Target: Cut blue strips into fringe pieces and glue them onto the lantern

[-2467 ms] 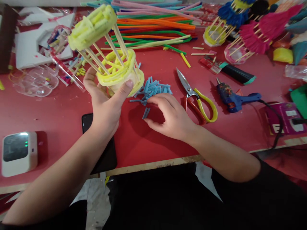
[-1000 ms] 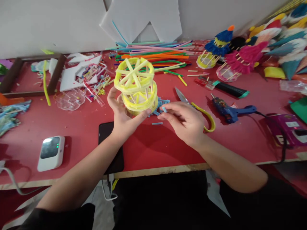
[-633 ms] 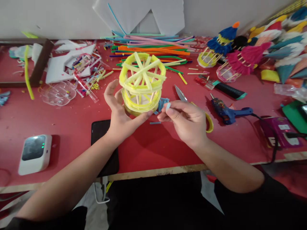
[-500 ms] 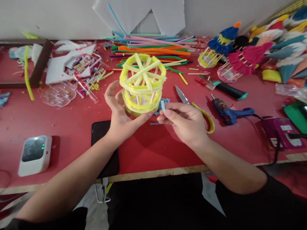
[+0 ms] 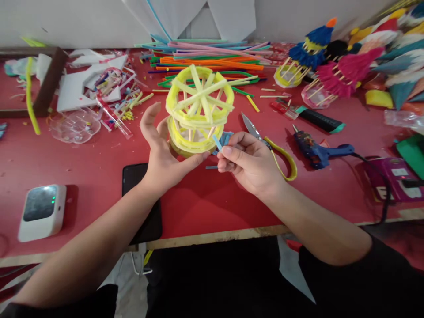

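My left hand (image 5: pixel 167 157) is wrapped round the base of a yellow carousel-like frame (image 5: pixel 198 112), thumb along its front and fingers behind its left side. The frame has two yellow rings joined by thin wooden sticks, with pale yellow spokes crossing the top ring. Between thumb and forefinger, my right hand (image 5: pixel 253 163) pinches a short light-blue strip (image 5: pixel 217 142), its tip by the lower ring's right edge; whether it touches, I cannot tell. More blue pieces (image 5: pixel 227 138) lie behind my right fingers.
Scissors (image 5: pixel 285 159) with yellow handles, a blue glue gun (image 5: pixel 319 150) and a cutter knife (image 5: pixel 321 120) lie right. Colourful pipe-cleaner sticks (image 5: pixel 212 62) are piled behind. A phone (image 5: pixel 145 225) and white device (image 5: pixel 43 212) lie left. Finished-looking blue (image 5: pixel 309 48) and pink (image 5: pixel 351 73) models stand back right.
The blue strip in my right hand has tilted leftward, its tip moving closer to the lower yellow ring. My left hand keeps its hold on the frame, and the view has shifted slightly.
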The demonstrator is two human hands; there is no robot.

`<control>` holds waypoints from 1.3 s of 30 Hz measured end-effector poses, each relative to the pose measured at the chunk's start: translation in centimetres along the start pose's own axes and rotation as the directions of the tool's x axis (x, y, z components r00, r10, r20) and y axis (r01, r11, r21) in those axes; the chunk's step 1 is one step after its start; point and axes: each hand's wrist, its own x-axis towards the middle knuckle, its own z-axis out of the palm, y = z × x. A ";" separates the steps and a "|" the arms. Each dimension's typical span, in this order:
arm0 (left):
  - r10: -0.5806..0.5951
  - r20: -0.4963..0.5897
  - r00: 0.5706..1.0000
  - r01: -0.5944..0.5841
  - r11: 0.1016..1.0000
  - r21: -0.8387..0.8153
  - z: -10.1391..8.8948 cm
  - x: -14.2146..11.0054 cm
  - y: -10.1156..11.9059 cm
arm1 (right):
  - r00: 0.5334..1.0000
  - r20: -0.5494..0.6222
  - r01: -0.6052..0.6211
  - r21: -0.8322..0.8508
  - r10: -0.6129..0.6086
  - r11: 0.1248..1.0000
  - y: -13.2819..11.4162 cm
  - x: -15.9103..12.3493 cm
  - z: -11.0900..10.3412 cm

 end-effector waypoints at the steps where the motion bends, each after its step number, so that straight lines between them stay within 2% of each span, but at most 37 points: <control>1: 0.005 -0.005 1.000 -0.005 1.000 0.009 0.0 0.0 0.0 | 1.000 0.002 -0.007 -0.002 0.007 1.000 0.1 0.0 0.1; 18: 0.048 0.000 0.999 -0.047 0.998 0.039 0.0 0.2 0.4 | 0.987 0.040 0.158 -0.083 -0.155 0.984 0.9 -0.2 0.2; 24: 0.229 -0.041 0.973 -0.227 0.973 0.036 0.3 0.8 -0.7 | 0.987 0.060 0.150 -0.056 -0.146 0.987 0.7 -0.5 0.5; 34: 0.236 0.018 0.971 -0.237 0.971 0.024 0.0 0.5 -1.4 | 0.989 0.082 0.132 -0.117 -0.123 0.984 0.8 -0.9 0.3; 39: 0.243 0.024 0.970 -0.244 0.969 0.034 -0.4 0.8 -1.2 | 0.994 0.060 0.101 -0.081 -0.096 0.992 0.4 -0.8 0.4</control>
